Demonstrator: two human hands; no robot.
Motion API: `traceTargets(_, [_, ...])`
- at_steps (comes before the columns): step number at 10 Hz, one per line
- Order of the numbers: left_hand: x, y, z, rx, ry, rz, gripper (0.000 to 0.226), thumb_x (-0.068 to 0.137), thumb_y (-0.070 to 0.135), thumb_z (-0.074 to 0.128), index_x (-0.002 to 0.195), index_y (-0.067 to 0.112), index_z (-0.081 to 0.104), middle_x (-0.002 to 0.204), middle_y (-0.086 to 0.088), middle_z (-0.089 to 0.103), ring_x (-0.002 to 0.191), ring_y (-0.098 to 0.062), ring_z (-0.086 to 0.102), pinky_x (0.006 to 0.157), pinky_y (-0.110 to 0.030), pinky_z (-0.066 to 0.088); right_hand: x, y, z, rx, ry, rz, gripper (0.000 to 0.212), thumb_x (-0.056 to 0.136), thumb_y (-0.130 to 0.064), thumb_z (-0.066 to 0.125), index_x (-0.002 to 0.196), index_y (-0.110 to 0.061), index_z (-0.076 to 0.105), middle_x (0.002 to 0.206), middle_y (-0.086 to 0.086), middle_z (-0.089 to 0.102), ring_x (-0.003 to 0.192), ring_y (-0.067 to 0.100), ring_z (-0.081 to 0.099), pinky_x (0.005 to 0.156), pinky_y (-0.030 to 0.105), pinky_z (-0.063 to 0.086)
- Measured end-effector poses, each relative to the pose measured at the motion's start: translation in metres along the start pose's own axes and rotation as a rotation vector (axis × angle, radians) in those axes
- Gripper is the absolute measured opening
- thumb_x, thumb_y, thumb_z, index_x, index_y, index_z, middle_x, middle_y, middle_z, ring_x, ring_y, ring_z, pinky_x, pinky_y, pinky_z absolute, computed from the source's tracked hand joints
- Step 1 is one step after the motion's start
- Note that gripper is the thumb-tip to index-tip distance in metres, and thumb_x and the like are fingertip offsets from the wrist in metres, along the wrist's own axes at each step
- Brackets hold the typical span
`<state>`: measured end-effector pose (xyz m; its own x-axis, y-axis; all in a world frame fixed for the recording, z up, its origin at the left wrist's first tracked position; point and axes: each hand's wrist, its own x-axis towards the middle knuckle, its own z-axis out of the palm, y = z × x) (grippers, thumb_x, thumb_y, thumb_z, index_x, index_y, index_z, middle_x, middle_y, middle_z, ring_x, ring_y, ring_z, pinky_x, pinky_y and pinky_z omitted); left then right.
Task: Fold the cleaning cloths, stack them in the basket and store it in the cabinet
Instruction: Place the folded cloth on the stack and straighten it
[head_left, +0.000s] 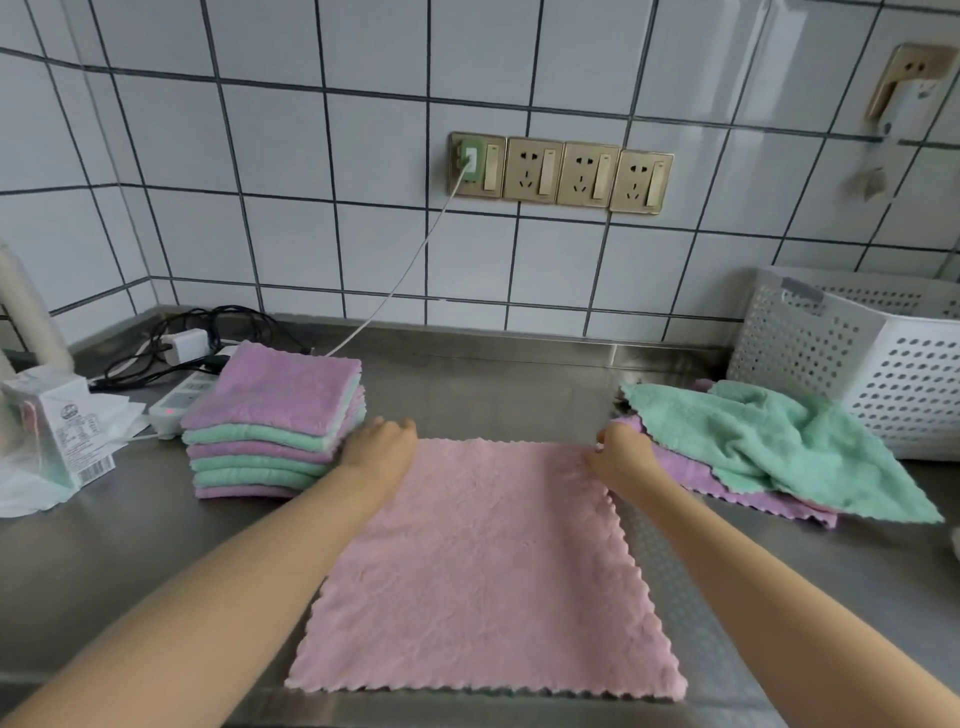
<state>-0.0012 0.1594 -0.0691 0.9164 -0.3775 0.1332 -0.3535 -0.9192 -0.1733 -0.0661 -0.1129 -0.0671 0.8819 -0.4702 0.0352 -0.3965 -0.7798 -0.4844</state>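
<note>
Two hands — left hand, right hand — pinch one flat pink fleece cloth by its far corners on the steel counter; six folded purple and green cloths stacked left — one white perforated basket right.

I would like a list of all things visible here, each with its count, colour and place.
flat cloth: one, pink, spread on the counter's middle
folded stack: about six cloths, purple and green, left of the flat cloth
loose cloths: at least two, green over purple, right
basket: one, white, perforated, far right
sockets: four, gold, on the tiled wall
plug: one, green, in the leftmost socket
power strip: one, white, behind the stack
packet: one, white, far left
counter: one, steel
left hand: on the cloth's far left corner
right hand: on its far right corner
</note>
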Motion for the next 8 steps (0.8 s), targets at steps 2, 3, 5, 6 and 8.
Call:
traceTargets(2, [0.023,-0.014,0.000,-0.042,-0.052,-0.032,0.039,0.081,-0.011,0.044,0.110,0.010,0.059,0.113,-0.014,0.062,0.102,-0.031,0.060,0.083,-0.039,0.051,0.020,-0.003,0.008,-0.342,-0.112,-0.080,0.016,0.088,-0.002,0.048,0.091,-0.001,0.064,0.076,0.010,0.056,0.087,0.026,0.056,0.054,0.017,0.036])
traceTargets(3, [0.023,-0.007,-0.005,-0.040,0.038,-0.079,0.037,0.078,-0.013,0.047,0.108,0.007,0.059,0.113,-0.014,0.057,0.106,-0.033,0.056,0.082,-0.040,0.048,0.024,0.000,0.013,-0.160,0.065,-0.032,0.014,0.086,0.000,0.043,0.080,-0.004,0.055,0.079,0.012,0.053,0.081,0.031,0.055,0.057,0.026,0.036])
traceTargets(5, [0.008,0.001,0.003,-0.201,0.106,0.071,0.071,0.083,-0.002,0.055,0.146,0.012,0.024,0.151,-0.009,0.025,0.140,-0.029,0.023,0.108,-0.041,0.034,-0.011,-0.010,0.005,-0.133,0.116,-0.144,0.039,0.090,-0.007,0.052,0.128,-0.009,0.044,0.130,0.014,0.041,0.103,0.035,0.056,0.080,0.041,0.049])
traceTargets(6, [-0.039,0.013,-0.004,-0.467,0.016,0.348,0.056,0.094,0.031,0.049,0.146,0.021,0.033,0.155,0.004,0.024,0.144,-0.012,0.016,0.116,-0.026,0.016,-0.057,-0.004,-0.006,-0.122,0.077,-0.535,0.033,0.089,-0.013,0.058,0.122,-0.017,0.055,0.124,0.004,0.048,0.105,0.023,0.056,0.088,0.034,0.047])
traceTargets(8, [-0.141,0.016,-0.010,-0.351,-0.170,0.558,0.078,0.079,0.077,0.017,0.147,0.040,0.021,0.152,0.027,0.000,0.140,0.006,-0.006,0.113,-0.021,-0.013,-0.160,0.030,-0.009,-0.127,-0.217,-0.840,0.030,0.089,-0.047,0.051,0.105,-0.023,0.061,0.106,-0.007,0.054,0.096,0.011,0.055,0.085,0.024,0.046])
